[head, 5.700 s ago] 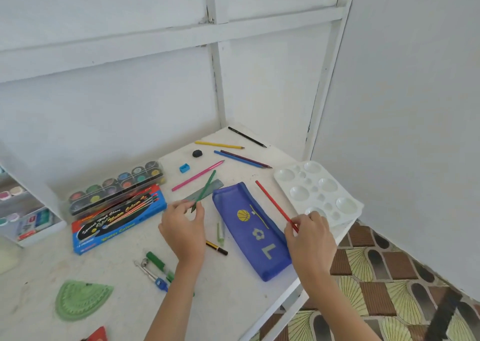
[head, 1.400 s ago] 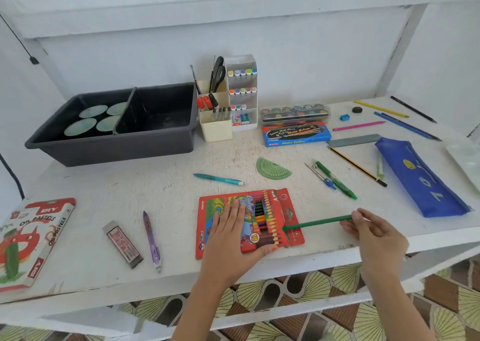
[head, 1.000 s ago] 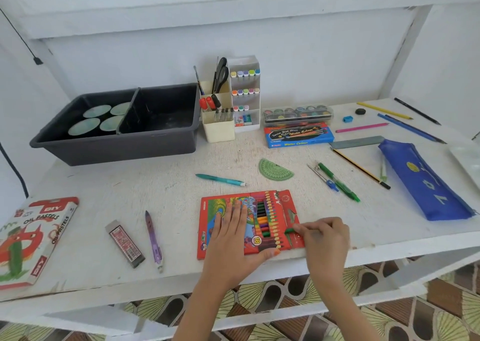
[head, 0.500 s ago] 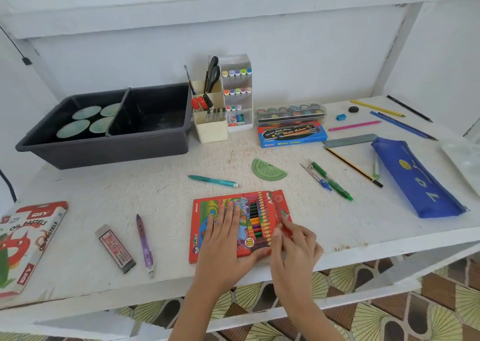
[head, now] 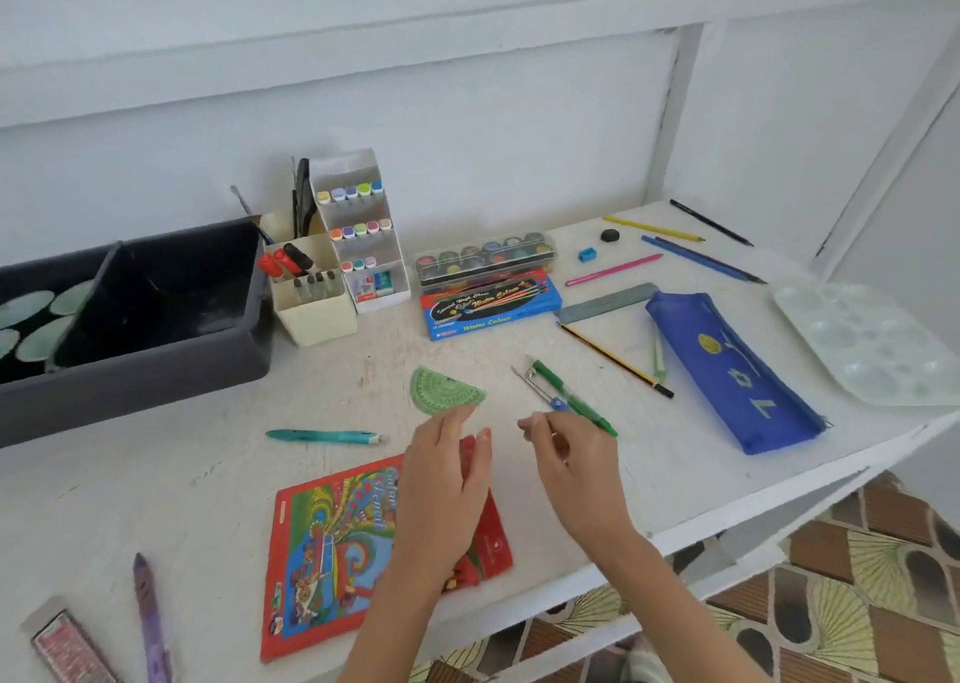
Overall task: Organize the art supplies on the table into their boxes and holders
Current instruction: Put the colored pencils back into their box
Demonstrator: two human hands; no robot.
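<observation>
left hand (head: 447,479) over pencil box (head: 332,542) | protractor (head: 445,388), compass (head: 536,387) just ahead

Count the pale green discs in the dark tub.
4, all in the left compartment of the dark tub: back-left disc, back-right disc, front-left disc, front-right disc. The frame edge cuts off that compartment, so more may be hidden.

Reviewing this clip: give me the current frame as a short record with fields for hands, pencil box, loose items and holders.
left hand: open, fingers straight, over the red cardboard coloured-pencil box
right hand: fingers loosely curled, nothing visibly held, near the green pen
box: flat on the white table, printed cover up
loose nearby: green plastic protractor, teal pen
holders: cream desk organiser, blue fabric pencil pouch
</observation>
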